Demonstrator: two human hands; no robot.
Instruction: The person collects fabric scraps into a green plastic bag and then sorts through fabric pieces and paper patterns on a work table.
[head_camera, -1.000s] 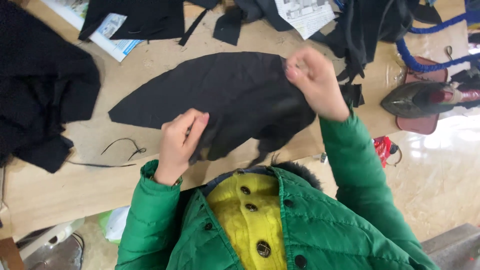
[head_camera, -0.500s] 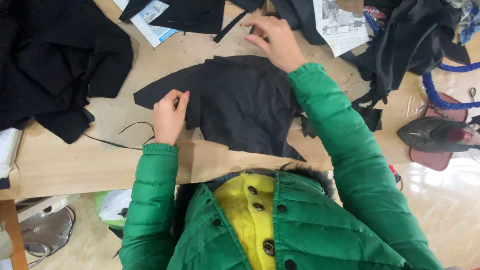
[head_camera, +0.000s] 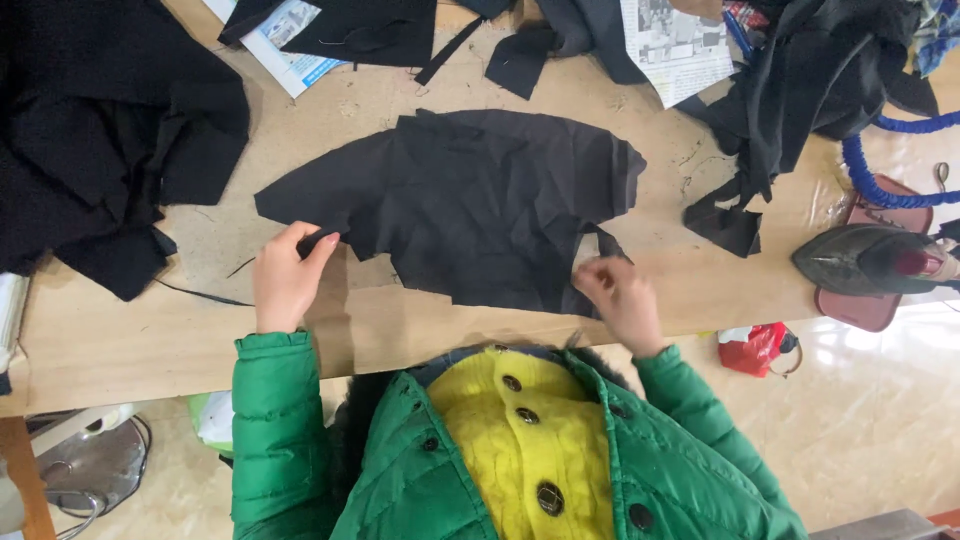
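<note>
Now right hand has dropped from the far edge to pinch the near corner of the black cloth; left hand still pinches its left edge. Cloth lies flat on table, nearly spread.

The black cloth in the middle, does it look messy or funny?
A bit. The black cloth piece on the table is creased, not flat, with jagged near edges. The left hand and right hand each touch a lower edge.

Black on tan, green over yellow

Black fabric piece on tan tabletop; green jacket sleeves, yellow buttoned cardigan, blue hose, red packet.
</note>
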